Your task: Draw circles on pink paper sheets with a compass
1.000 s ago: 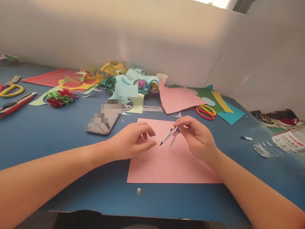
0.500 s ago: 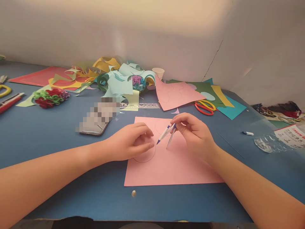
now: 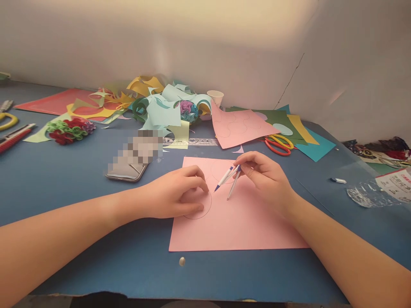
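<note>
A pink sheet of paper [image 3: 244,226] lies on the blue table, with pencil circles drawn near its upper left. My left hand [image 3: 183,192] rests on the sheet's left side over one circle, fingers apart and slightly curled, holding nothing. Between the thumb and fingers of my right hand [image 3: 263,175] is the top of a white and blue compass [image 3: 226,176]. Its two legs point down over the sheet, to the right of the left hand's circle. Whether the tips touch the paper is hard to tell.
Behind the sheet lie a phone [image 3: 126,169], a clear ruler [image 3: 202,141], paper scraps [image 3: 163,113], another pink sheet [image 3: 240,128] and red-yellow scissors [image 3: 278,145]. A ruffled paper flower [image 3: 69,130] and a red cutter [image 3: 16,139] are at left, a plastic bottle [image 3: 369,194] at right.
The view has shifted slightly, moving everything a little to the right. My left thumb and fingers are spread a bit wider apart. My right hand still holds the compass.
</note>
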The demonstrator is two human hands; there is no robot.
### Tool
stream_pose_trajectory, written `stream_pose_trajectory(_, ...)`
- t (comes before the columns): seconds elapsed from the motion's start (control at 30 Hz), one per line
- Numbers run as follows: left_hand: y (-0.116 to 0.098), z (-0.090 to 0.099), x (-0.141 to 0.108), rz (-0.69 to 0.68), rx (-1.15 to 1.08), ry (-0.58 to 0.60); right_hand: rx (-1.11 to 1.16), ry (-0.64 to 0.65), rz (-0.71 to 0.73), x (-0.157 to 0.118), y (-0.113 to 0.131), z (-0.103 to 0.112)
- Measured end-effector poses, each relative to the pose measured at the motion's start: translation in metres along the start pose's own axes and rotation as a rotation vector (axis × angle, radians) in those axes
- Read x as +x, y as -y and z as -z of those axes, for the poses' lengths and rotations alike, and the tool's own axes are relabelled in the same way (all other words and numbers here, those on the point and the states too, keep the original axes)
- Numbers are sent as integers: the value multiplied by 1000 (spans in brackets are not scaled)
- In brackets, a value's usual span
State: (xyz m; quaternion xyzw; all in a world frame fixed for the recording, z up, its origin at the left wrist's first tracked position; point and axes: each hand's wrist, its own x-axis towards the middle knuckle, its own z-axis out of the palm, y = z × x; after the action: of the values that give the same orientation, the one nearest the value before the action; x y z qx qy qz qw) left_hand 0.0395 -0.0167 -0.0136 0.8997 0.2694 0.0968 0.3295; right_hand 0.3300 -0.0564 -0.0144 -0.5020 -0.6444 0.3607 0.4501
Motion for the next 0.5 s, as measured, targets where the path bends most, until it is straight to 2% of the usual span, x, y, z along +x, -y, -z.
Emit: stream_pose_trajectory(0.5, 2, -1, -2, -16, 6, 15, 60, -14, -81, 5, -7, 1)
